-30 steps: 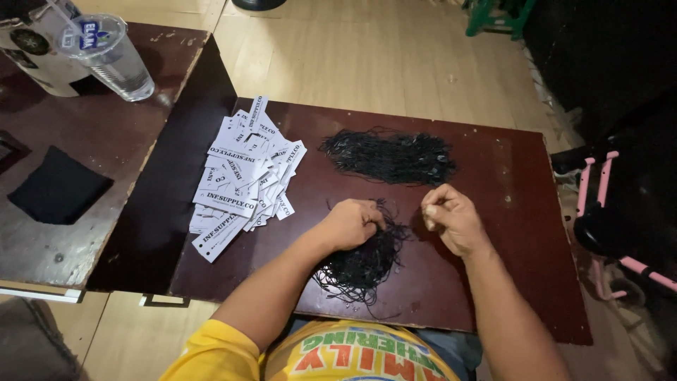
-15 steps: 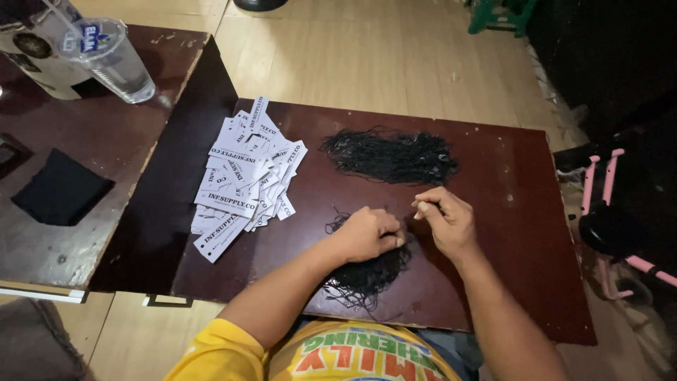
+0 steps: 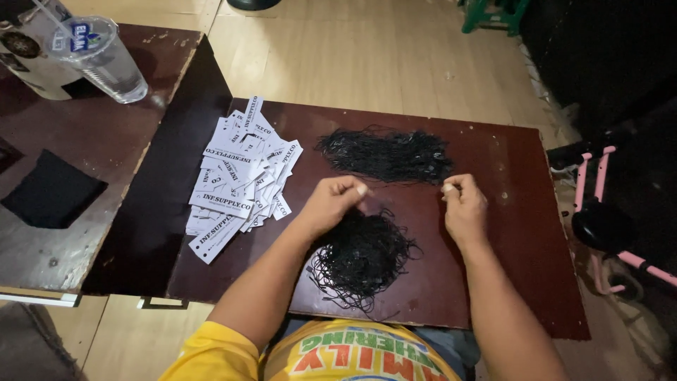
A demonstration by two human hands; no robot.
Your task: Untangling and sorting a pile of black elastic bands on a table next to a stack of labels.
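Observation:
My left hand [image 3: 333, 203] and my right hand [image 3: 462, 204] hover over a dark brown low table [image 3: 508, 282], each with fingertips pinched; a thin black string seems stretched between them, barely visible. Just below my left hand lies a loose tangle of black strings [image 3: 363, 257]. A second, flatter heap of black strings [image 3: 386, 155] lies farther back, beyond both hands. Left of my left hand sits a pile of white paper tags [image 3: 240, 180] with black print.
A second brown table [image 3: 106, 141] stands at the left with a clear plastic cup [image 3: 106, 63] and a black flat pouch [image 3: 49, 190]. A pink-framed object [image 3: 599, 212] stands at the right. Light wooden floor lies beyond.
Both hands have lifted up off the near tangle and moved apart, fingertips still pinched. The piles of strings and tags have stayed in place.

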